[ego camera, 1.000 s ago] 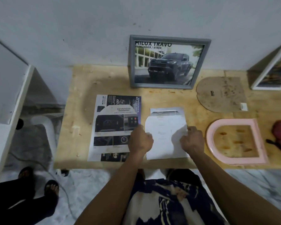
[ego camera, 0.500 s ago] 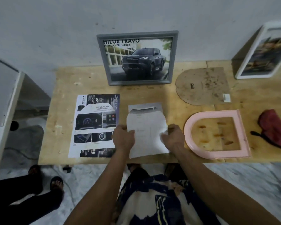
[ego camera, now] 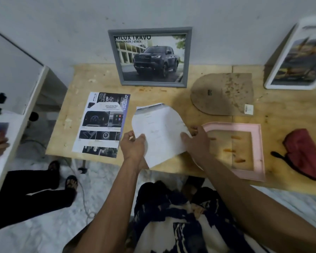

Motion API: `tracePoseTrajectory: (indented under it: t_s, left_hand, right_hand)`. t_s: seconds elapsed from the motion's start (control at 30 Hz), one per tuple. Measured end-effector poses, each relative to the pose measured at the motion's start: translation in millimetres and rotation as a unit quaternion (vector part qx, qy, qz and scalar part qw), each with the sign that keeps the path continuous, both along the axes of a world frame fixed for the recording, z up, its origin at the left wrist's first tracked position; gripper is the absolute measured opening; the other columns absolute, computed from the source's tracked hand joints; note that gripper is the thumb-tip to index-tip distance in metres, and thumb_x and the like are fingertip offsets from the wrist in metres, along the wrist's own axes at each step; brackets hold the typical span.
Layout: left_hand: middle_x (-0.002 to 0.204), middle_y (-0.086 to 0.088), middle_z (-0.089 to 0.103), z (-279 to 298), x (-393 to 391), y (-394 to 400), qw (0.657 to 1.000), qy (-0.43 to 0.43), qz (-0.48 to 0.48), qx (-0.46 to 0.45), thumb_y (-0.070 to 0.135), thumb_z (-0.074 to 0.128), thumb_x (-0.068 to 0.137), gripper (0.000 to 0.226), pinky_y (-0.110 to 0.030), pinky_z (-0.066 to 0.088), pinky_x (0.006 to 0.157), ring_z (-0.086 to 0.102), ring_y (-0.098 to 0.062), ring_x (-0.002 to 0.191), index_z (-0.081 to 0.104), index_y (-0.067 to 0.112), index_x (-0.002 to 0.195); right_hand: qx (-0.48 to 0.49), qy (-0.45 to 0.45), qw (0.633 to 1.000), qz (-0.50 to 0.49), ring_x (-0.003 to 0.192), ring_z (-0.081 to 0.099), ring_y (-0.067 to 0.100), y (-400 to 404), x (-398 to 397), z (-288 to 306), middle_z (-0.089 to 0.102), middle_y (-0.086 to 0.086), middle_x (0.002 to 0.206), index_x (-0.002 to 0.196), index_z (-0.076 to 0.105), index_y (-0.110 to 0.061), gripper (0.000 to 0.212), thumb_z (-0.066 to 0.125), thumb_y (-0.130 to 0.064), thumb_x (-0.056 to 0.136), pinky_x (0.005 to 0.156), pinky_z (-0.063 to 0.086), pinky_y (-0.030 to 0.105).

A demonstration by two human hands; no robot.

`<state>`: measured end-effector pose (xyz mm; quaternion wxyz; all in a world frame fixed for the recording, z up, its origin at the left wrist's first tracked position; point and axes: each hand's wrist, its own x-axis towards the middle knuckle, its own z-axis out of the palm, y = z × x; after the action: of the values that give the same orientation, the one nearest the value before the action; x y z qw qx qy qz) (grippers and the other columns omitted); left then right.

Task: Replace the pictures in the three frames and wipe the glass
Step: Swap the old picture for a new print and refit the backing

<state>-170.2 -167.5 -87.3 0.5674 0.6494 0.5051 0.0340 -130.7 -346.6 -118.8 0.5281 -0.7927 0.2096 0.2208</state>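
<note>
Item: cut picture (ego camera: 159,132), white back up, arched top pointing to the far edge of the tabletop (ego camera: 102,77), bottom corner hanging past the near edge; held between my two hands. Left hand (ego camera: 133,147) pinches its left side, thumb over the paper, fingers curled beneath. Right hand (ego camera: 196,141) holds its right side, fingers spread along the edge; how firmly, I cannot tell.

Item: pink frame (ego camera: 255,148), arched, lying flat by the near edge, just to the right of my right hand; rounded end toward my hands, square end toward the right edge, so its long axis runs left to right while the picture's runs near to far. My judgement: the sheet needs a quarter turn before it fits; the right hand is nearer and touches or overlaps the frame's rounded end, which my wrist partly hides.

Item: brown backing board (ego camera: 223,94), same arch shape, beyond the pink frame.

Item: grey frame (ego camera: 150,57), truck picture in it, leaning on the wall at the far edge.

Item: white frame (ego camera: 297,57), far right corner, cut off by the view, print blurred.

Item: red cloth (ego camera: 303,152), right edge.

Item: brochure page (ego camera: 101,125), flat, left of my left hand.

Whether glass sits in the pink frame, I cannot make out.
</note>
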Motion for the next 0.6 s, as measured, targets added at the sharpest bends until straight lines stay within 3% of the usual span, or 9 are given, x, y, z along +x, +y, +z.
tracePoseTrajectory:
  t_s: [0.1, 0.2, 0.27, 0.4, 0.53, 0.6]
  left_hand:
    - [0.097, -0.010, 0.071, 4, -5, -18, 0.995, -0.034, 0.041, -0.090, -0.002, 0.066, 0.086, 0.018, -0.040, 0.057, 0.078, 0.068, -0.029, 0.088, 0.058, 0.013, 0.092]
    - [0.093, -0.012, 0.068, 13, -8, -38, 0.981, -0.065, 0.050, -0.177, -0.011, 0.058, 0.086, 0.025, -0.034, 0.057, 0.059, 0.064, -0.025, 0.071, 0.056, 0.006, 0.105]
    - [0.093, -0.013, 0.065, 13, -15, -50, 0.976, -0.058, 0.035, -0.205, -0.010, 0.058, 0.087, 0.024, -0.038, 0.057, 0.065, 0.062, -0.025, 0.072, 0.055, 0.005, 0.104]
    - [0.099, -0.017, 0.064, -6, -42, -76, 0.967, -0.083, 0.027, -0.238, -0.013, 0.061, 0.083, 0.021, -0.037, 0.054, 0.069, 0.062, -0.030, 0.079, 0.060, 0.004, 0.096]
    - [0.101, -0.014, 0.067, -24, -80, -107, 0.946, -0.077, 0.039, -0.312, -0.016, 0.061, 0.082, 0.037, -0.034, 0.059, 0.061, 0.065, -0.026, 0.082, 0.059, 0.003, 0.113]
    - [0.102, -0.010, 0.067, -28, -102, -115, 0.942, -0.052, 0.006, -0.332, -0.014, 0.063, 0.083, 0.041, -0.035, 0.060, 0.061, 0.066, -0.026, 0.085, 0.058, 0.009, 0.118]
  right_hand:
    - [0.025, -0.002, 0.997, -0.072, 0.105, 0.051, 0.017, -16, -4, 11, 0.054, 0.002, 0.126, 0.138, 0.044, -0.018, 0.058, 0.065, -0.038, 0.088, 0.086, 0.043, 0.033]
    - [0.102, 0.023, 0.984, -0.147, 0.102, 0.055, 0.018, -26, -13, 24, 0.055, 0.003, 0.128, 0.140, 0.038, -0.019, 0.059, 0.067, -0.032, 0.090, 0.082, 0.051, 0.035]
    - [0.143, 0.039, 0.967, -0.206, 0.102, 0.055, 0.021, -30, -27, 31, 0.052, 0.002, 0.123, 0.142, 0.032, -0.020, 0.066, 0.069, -0.024, 0.088, 0.071, 0.055, 0.035]
    - [0.104, 0.018, 0.961, -0.254, 0.111, 0.056, 0.026, -43, -66, 33, 0.052, 0.003, 0.126, 0.147, 0.018, -0.029, 0.086, 0.072, -0.019, 0.080, 0.089, 0.054, 0.052]
    - [0.103, -0.004, 0.956, -0.274, 0.096, 0.061, 0.023, -65, -106, 31, 0.058, 0.004, 0.110, 0.138, 0.033, -0.017, 0.060, 0.060, -0.001, 0.087, 0.078, 0.055, 0.041]
    - [0.080, -0.007, 0.962, -0.261, 0.094, 0.061, 0.024, -79, -123, 29, 0.061, 0.008, 0.112, 0.138, 0.038, -0.019, 0.057, 0.053, 0.004, 0.089, 0.068, 0.052, 0.032]
